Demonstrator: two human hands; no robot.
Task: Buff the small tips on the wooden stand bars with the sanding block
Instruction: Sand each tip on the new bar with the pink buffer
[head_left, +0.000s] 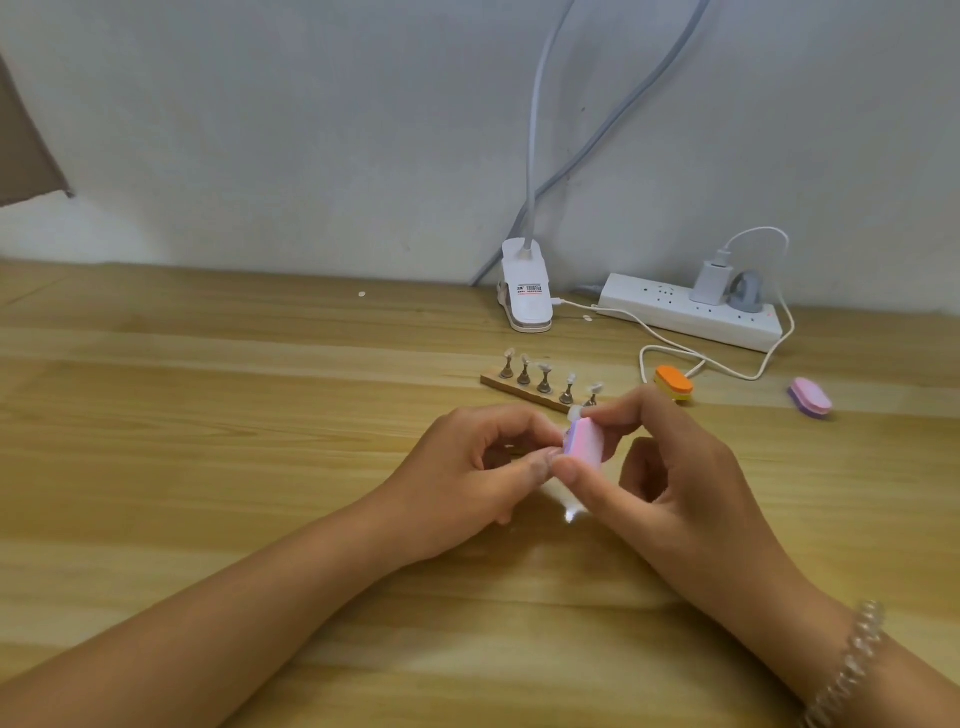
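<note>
Both hands meet above the wooden table (208, 415). The right hand (670, 467) pinches the pink sanding block (584, 441) between thumb and forefinger, holding it on edge. The left hand (467, 467) is curled, its fingertips closed against the block's left face. A pale tip (574, 413) shows at the block's top, but whether this hand grips it cannot be told. Just behind lies the wooden stand bar (519, 391), carrying five small tips (544, 369) on upright pegs. To the right lie two spare blocks, an orange block (674, 382) and a second pink block (810, 396).
</note>
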